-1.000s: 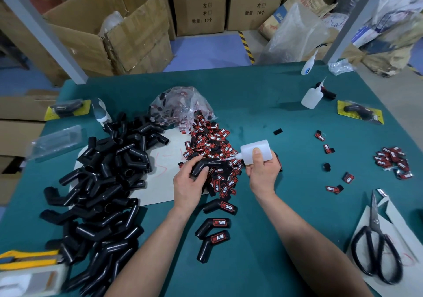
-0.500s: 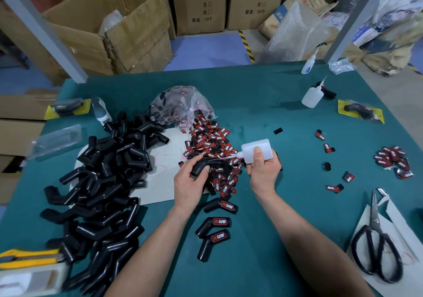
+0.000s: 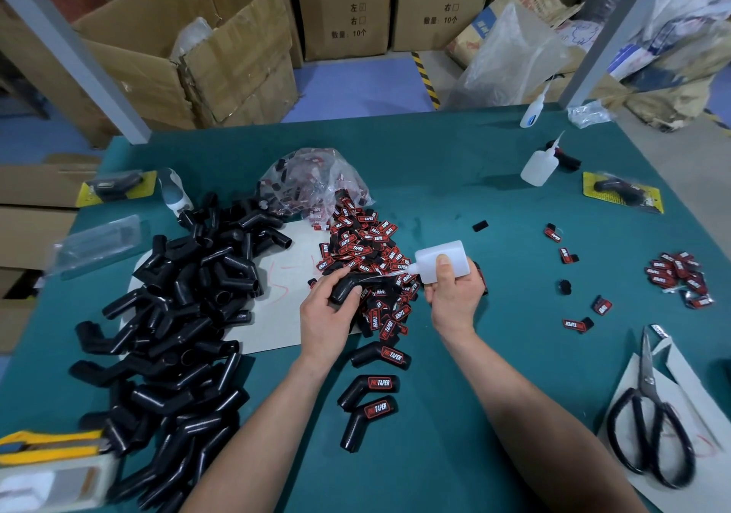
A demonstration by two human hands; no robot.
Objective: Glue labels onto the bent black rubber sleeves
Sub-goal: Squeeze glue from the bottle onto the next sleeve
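My left hand [image 3: 325, 315] grips a bent black rubber sleeve [image 3: 348, 285] above the pile of red-and-black labels [image 3: 368, 259]. My right hand [image 3: 455, 295] holds a white glue bottle [image 3: 441, 261] tipped sideways, its thin nozzle pointing left onto the sleeve. Three sleeves with labels on them [image 3: 375, 384] lie on the green table [image 3: 455, 196] just in front of my hands. A big heap of bare black sleeves [image 3: 178, 315] covers the table's left side.
A clear bag of labels [image 3: 316, 180] lies behind the label pile. Two more glue bottles [image 3: 538, 166] stand at the back right. Loose labels [image 3: 678, 277] lie at the right, scissors [image 3: 648, 421] on white card at the front right. Cardboard boxes [image 3: 190, 57] stand beyond the table.
The bottle's nozzle has shifted slightly along the sleeve; both hands stay in nearly the same place.
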